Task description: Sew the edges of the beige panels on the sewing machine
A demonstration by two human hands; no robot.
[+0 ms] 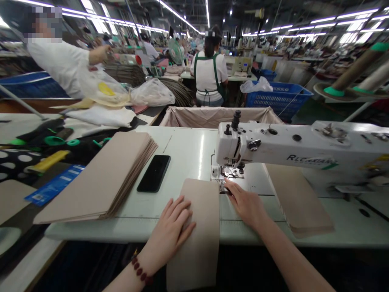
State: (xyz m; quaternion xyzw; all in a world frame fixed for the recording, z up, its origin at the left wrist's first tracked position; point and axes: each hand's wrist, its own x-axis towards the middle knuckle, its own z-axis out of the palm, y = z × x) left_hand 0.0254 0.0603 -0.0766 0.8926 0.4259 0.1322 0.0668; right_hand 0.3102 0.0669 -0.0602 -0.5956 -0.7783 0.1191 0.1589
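Note:
A beige fabric panel [203,227] lies on the pale green sewing table, its lower end hanging over the front edge. My left hand [176,221] rests on the panel's left side, fingers stretched out. Just right of the panel, my right hand [243,200] reaches to the needle plate of the white sewing machine [291,146]. Its fingertips are drawn together by the presser foot [232,172]; whatever they may pinch there is hidden. A thick stack of beige panels [100,174] stands to the left, and a smaller stack [299,198] lies under the machine arm.
A black phone [154,173] lies beside the large stack. Behind the table hangs a cloth-lined bin [219,115], with a blue crate [278,99] at back right. Thread cones [355,71] stand at the right. One co-worker [57,61] leans in at left; another [209,73] sits ahead.

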